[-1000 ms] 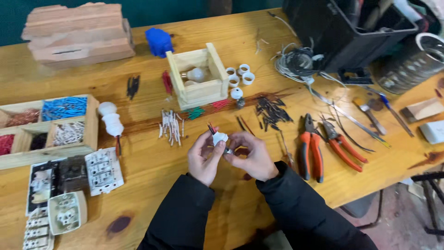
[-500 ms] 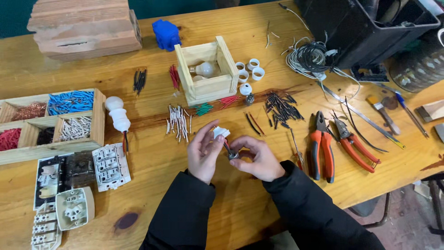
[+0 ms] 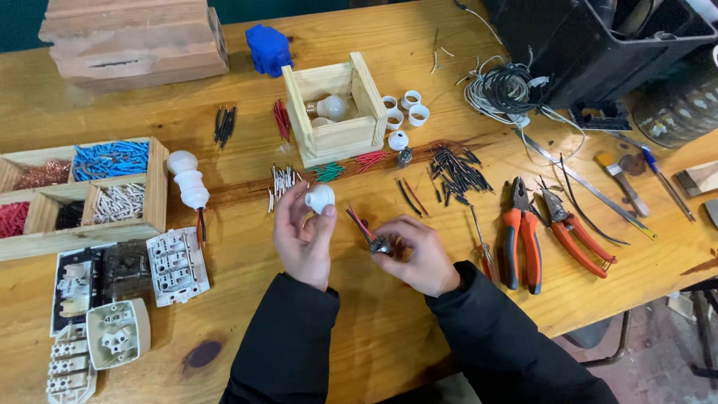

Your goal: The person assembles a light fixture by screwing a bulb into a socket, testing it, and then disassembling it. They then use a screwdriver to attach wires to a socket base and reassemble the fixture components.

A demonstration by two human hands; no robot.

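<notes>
A worn wooden workbench [image 3: 112,112] fills the scene under even light, a dark teal wall [image 3: 22,30] behind its far edge, bare floor [image 3: 666,337] at right.

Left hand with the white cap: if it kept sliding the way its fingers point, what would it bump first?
Probably the little pile of white-tipped wire pieces, just beyond the left hand and its white cap. The hand may be raised above the table, so it might pass over.

socket shell [image 3: 320,198]: we see plain white
socket core [image 3: 379,245]: dark metal, we see red and black leads
sleeves [image 3: 493,337]: black
table [image 3: 389,329]: we mark it orange-tan wood, dark knot
pliers [image 3: 521,236]: orange grips, black trim
tray pieces [image 3: 111,159]: blue
bulb box [image 3: 333,138]: pale wood
</notes>
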